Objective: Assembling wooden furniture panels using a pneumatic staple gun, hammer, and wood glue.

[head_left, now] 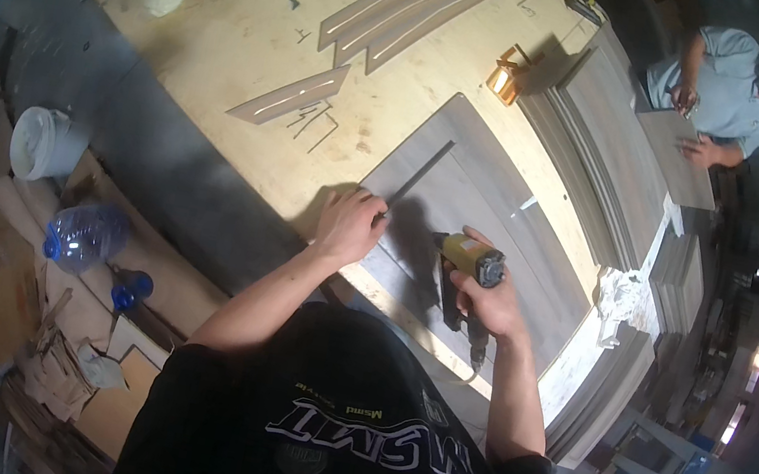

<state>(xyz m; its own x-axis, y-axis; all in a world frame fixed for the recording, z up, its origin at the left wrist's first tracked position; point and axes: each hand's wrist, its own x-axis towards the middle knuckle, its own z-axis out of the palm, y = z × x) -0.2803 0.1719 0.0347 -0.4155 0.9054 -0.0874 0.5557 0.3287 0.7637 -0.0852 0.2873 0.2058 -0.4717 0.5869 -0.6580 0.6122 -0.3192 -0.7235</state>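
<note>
Grey panel [496, 207] with faint wood-like streaks lies flat on the pale yellow worktop [213, 86], a narrow dark strip [423, 176] running roughly along its left edge. The left hand's [348, 224] fingers are drawn narrow at the strip's near end, pinching or pressing, I cannot tell; the right hand's [492, 306] fingers wrap a yellow-and-black nail gun [470, 255].

The table [234, 24] looks like pale wood, mostly matt, lightly scuffed. Mid-frame, I see a dull, wood-look finish on the grey panel [483, 194] and plastic-looking casing on the power tool [471, 253]. At left, the bucket [50, 147] is smooth white plastic, the bottle [90, 237] clear and glossy.
</note>
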